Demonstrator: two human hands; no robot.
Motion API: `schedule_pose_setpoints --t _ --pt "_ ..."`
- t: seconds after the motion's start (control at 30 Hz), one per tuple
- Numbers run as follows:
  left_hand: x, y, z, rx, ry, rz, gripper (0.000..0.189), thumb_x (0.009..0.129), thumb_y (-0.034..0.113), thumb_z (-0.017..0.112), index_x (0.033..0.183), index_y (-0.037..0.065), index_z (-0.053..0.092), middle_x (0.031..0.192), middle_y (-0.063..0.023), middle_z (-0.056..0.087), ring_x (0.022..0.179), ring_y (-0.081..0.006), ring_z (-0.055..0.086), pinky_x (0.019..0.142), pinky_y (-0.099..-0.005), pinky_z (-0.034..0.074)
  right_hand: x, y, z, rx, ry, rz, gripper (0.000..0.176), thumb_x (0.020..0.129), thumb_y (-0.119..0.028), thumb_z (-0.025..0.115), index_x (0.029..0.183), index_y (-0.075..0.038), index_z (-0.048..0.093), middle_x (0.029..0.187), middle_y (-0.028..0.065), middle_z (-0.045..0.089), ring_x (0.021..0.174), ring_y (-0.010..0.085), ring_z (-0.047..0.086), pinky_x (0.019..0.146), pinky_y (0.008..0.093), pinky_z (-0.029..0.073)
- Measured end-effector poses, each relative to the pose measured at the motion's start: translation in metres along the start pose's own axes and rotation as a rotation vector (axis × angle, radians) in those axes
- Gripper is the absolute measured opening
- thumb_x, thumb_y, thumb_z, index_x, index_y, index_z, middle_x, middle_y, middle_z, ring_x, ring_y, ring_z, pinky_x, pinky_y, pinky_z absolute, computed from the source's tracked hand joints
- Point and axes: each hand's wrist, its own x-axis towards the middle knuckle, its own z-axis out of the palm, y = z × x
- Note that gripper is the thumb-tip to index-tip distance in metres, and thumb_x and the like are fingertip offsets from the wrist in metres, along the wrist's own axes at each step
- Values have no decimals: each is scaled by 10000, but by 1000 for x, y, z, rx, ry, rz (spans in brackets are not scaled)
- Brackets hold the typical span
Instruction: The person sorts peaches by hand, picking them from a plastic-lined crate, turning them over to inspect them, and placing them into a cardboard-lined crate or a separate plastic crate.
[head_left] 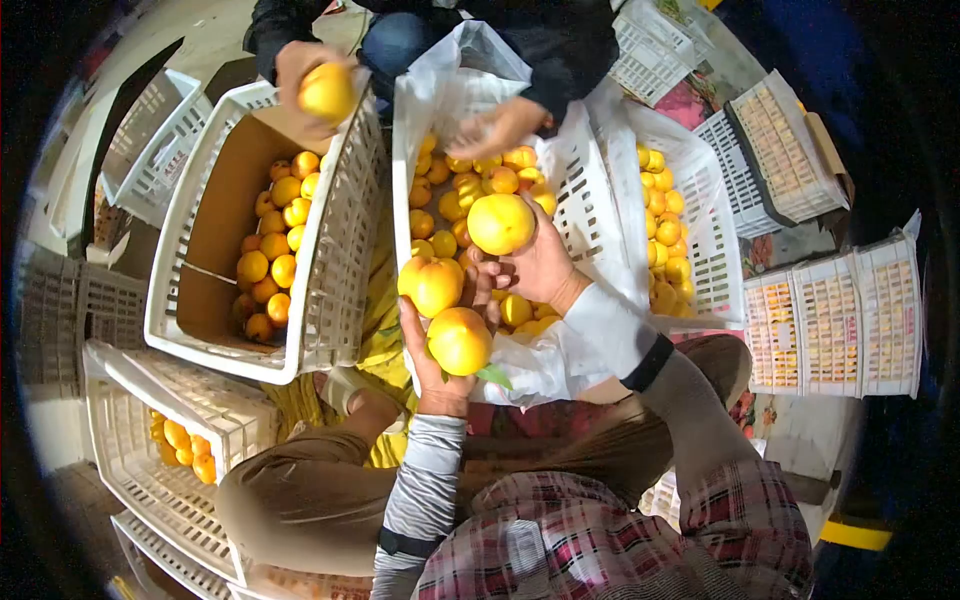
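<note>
My left hand (433, 372) is wrapped round two orange-yellow fruits, a lower fruit (459, 341) with a green leaf beneath it and an upper fruit (431, 286). My right hand (545, 262) holds another yellow fruit (501, 223), a little higher and to the right. Both hands are close together over the near part of the middle crate (583, 190), which has a plastic liner and many fruits (466, 188) inside.
Across the crates, a co-worker's hand (300, 78) holds a fruit (327, 92); their other hand (500, 128) is above the middle crate. A cardboard-lined crate (292, 345) stands left, a lined crate (715, 200) right. Stacked crates (835, 320) are farther right.
</note>
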Motion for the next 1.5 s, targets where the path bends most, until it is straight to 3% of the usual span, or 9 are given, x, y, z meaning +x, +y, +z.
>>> schedule_pose_setpoints --t 0.37,0.43,0.5,0.57,0.77,0.87,1.0,1.17,1.5 --pt "-8 44 36 416 65 629 537 849 543 444 1204 141 460 1119 -38 534 1020 -205 515 891 -373 431 -18 27 58 -1556 71 -791 453 905 -318 437 1195 29 428 1127 173 481 1033 244 508 843 323 413" --pt "12 111 3 36 -793 129 621 822 481 539 1292 114 365 1197 -65 473 1068 -215 476 928 -371 394 -20 13 67 -1418 137 -550 453 906 -326 434 1198 20 433 1132 161 487 1043 243 504 852 319 410" --pt "5 141 24 1388 51 1246 768 768 343 634 1365 89 224 1276 -110 381 1126 -240 420 959 -361 356 -16 0 52 -1433 142 -641 420 906 -311 441 1161 21 456 1096 154 514 946 227 530 826 313 415" --pt "2 177 34 1630 67 1318 902 684 182 670 1391 73 120 1317 -153 308 1160 -262 377 971 -367 335 -17 -13 21 -1662 245 -792 418 898 -328 453 1123 24 473 1057 158 527 883 221 543 784 310 432" --pt "3 281 -27 1670 184 1004 913 577 -151 571 1368 116 202 1294 -127 371 1115 -267 460 934 -370 410 -41 -58 -79 -1349 584 -78 510 856 -453 491 1138 -29 482 1032 77 551 871 157 548 660 276 464" --pt "22 330 -52 1092 473 408 667 704 -49 627 1281 121 339 1224 -72 480 1094 -223 484 886 -357 431 -42 -60 -109 -1410 703 -2 526 828 -471 502 1059 1 515 913 120 580 804 191 575 622 311 489" --pt "19 334 -61 1559 929 291 520 819 68 565 1283 92 331 1189 -95 503 1058 -229 504 852 -356 430 -19 -46 -142 -1890 746 112 436 799 -372 532 1005 9 581 897 176 621 840 238 614 697 359 494" --pt "6 268 -12 752 161 513 455 872 208 477 1253 -3 343 1116 -130 497 1070 -260 488 899 -370 436 16 -16 -166 -2377 919 350 408 702 -302 637 1027 -63 582 1032 159 601 947 290 586 776 370 487" --pt "-27 17 30 949 83 24 583 873 323 473 1344 39 281 1285 -170 404 1165 -248 415 967 -365 352 4 -41 -116 -1661 659 254 617 736 -559 552 1125 -80 566 1110 83 572 960 190 556 728 316 474"
